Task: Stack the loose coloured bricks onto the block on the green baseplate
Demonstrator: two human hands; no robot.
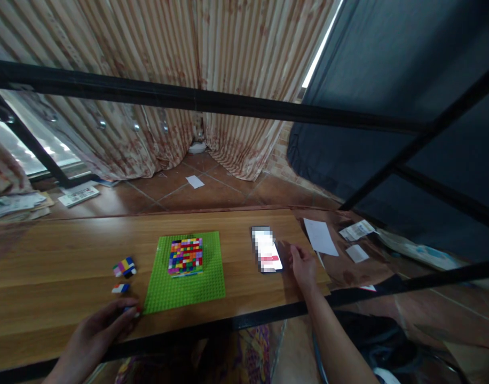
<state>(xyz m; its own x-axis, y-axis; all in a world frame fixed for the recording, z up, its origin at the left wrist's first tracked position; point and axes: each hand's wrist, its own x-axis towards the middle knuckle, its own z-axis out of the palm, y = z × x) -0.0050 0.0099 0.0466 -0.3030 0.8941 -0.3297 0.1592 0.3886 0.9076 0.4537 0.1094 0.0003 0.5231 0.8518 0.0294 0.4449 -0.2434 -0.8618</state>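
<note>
My left hand (108,321) is at the table's front edge, its fingers closed around a few small toy bricks (137,310) in blue, red and white, partly hidden by the fingertips. Just right of it lies a green baseplate (184,298), bearing a low, multicoloured block of toy bricks (186,256). Beyond my left hand are a small joined brick cluster (125,268) and a shorter white, orange and blue piece (120,288). My right hand (304,268) rests with curled fingers beside a phone (267,249) whose screen is lit and partly blurred; nothing shows in that hand.
A wooden table (76,250) carries everything. A dark metal bar (228,104) crosses beyond it. White paper (320,236) lies past the right end, with more packets and sheets on the tiled floor. Striped curtains (148,53) and a dark cloth (388,69) hang behind.
</note>
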